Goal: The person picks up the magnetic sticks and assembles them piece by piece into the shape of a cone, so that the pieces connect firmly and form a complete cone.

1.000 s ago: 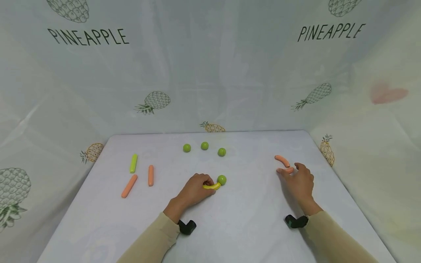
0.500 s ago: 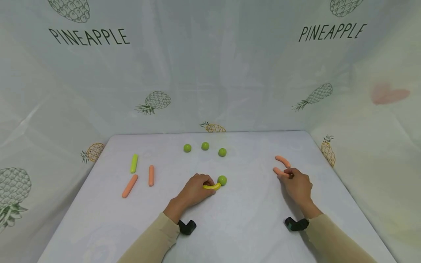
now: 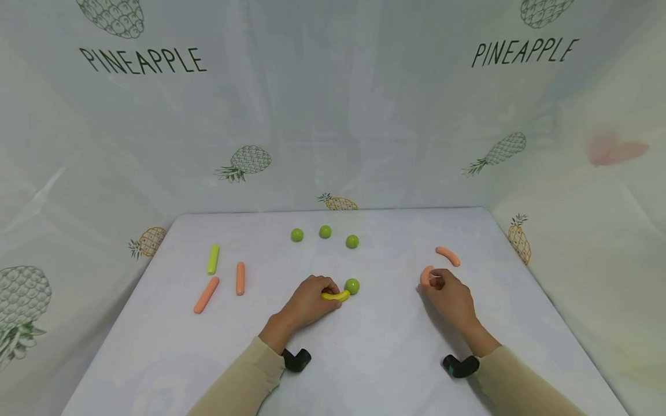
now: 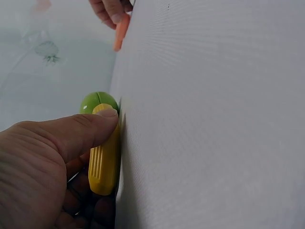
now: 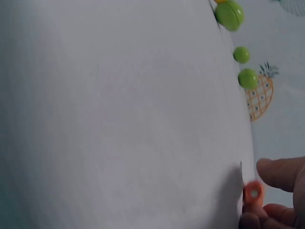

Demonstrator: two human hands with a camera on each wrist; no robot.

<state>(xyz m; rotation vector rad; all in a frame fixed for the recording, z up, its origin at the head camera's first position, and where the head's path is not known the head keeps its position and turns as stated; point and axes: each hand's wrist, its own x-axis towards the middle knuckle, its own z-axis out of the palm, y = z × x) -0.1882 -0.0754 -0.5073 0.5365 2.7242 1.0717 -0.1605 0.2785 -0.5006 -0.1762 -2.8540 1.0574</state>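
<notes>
In the head view my left hand [image 3: 307, 300] pinches a small yellow toy banana [image 3: 340, 296] at the table's middle. Its thumb lies along the ridged banana [image 4: 102, 167] in the left wrist view. Just beyond the banana's tip sits a green ball [image 3: 352, 286] with a seam, seemingly touching it. Farther right, my right hand [image 3: 452, 297] holds a curved orange sausage-like piece [image 3: 426, 275] between thumb and fingers, low over the table. The right wrist view catches only one end of that orange piece [image 5: 253, 192] beside the fingers.
A second curved orange piece [image 3: 448, 256] lies behind the right hand. Several green balls [image 3: 325, 231] stand along the back. At left lie a light-green stick [image 3: 213, 259] and two straight orange sticks [image 3: 240, 278]. A pineapple-print curtain [image 3: 333, 115] surrounds the table [image 3: 374, 358].
The right hand has taken hold of the nearer curved orange piece, shifted it leftward and turned it more upright in the head view. The left hand and banana stay put.
</notes>
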